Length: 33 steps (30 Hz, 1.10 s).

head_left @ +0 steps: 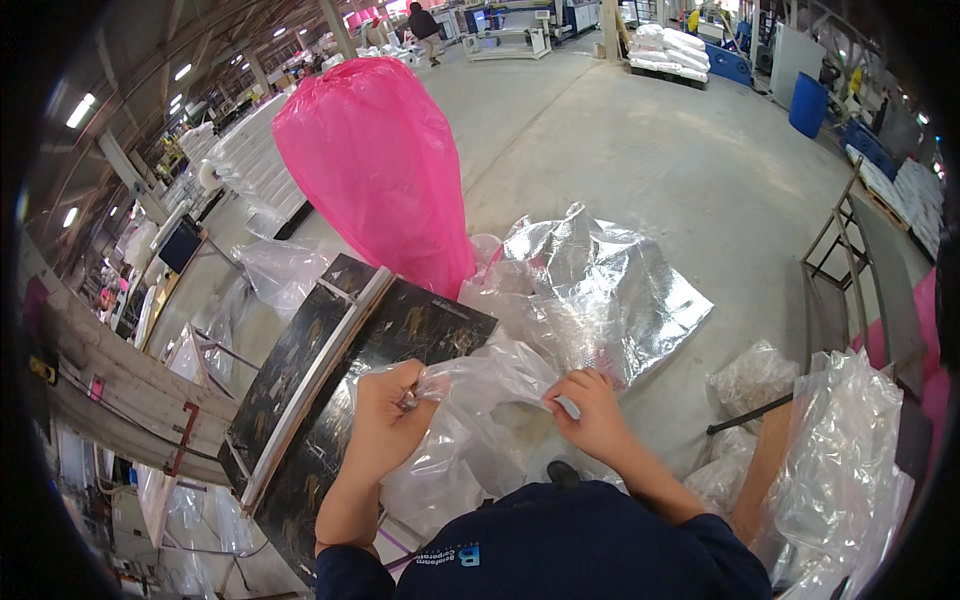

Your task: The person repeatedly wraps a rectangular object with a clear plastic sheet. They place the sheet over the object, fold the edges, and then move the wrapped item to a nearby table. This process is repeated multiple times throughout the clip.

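Pink, tall, puffed-out plastic bag (375,165), scuffed black rectangular tabletop (385,345), shiny silver foil-like sheet (615,280), and crumpled clear plastic film (490,372) between bare left hand (388,425) and bare right hand (595,412).
The bag's foot is hidden behind the tabletop, whose near end the person's left forearm (345,500) partly covers. Beyond the hands, the film runs toward the silver sheet, and where it ends there is hard to make out. It overlaps the tabletop's right edge. The left hand has its grip closed in a fist around bunched film, fingertips tucked out of sight; the right hand has a nearly closed, pinching grip, thumb and forefinger at the film's edge.
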### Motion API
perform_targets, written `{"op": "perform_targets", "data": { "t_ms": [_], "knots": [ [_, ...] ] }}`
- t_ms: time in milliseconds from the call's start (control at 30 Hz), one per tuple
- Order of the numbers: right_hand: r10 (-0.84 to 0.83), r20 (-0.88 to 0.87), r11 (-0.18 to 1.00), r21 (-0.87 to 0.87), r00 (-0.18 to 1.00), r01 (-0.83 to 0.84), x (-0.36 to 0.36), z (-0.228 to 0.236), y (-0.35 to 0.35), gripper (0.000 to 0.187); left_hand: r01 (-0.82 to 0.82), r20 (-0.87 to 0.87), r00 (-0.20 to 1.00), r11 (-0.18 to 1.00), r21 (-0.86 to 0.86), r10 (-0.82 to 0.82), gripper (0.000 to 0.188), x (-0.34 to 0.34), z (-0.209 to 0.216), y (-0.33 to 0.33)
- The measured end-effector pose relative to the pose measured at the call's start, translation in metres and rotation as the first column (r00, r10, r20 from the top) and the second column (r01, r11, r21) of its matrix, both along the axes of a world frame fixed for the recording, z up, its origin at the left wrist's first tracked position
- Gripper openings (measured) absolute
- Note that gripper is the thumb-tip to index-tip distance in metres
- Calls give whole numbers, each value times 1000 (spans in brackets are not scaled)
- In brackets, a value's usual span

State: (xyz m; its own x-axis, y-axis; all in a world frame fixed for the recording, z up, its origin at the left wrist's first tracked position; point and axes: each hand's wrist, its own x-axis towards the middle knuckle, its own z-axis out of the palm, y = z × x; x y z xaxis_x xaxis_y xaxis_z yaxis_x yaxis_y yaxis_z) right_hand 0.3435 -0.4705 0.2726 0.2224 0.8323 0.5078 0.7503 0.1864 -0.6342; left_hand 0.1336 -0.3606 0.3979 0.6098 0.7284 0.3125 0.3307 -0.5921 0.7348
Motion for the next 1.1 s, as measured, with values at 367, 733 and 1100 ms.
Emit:
{"op": "perform_targets", "data": {
  "t_ms": [367,733,1100],
  "knots": [
    [-372,-174,920,61,912,387,37,-5,-24,64,302,-50,952,953,-4,-302,10,5,38,-6],
    [553,-539,807,156,636,-570,189,25,-161,14,937,-124,263,284,-202,-957,26,-107,51,59],
    [-519,15,599,-706,854,377,188,-54,-55,20,-141,101,977,923,-359,189,42,64,-137,95]
  ]
}}
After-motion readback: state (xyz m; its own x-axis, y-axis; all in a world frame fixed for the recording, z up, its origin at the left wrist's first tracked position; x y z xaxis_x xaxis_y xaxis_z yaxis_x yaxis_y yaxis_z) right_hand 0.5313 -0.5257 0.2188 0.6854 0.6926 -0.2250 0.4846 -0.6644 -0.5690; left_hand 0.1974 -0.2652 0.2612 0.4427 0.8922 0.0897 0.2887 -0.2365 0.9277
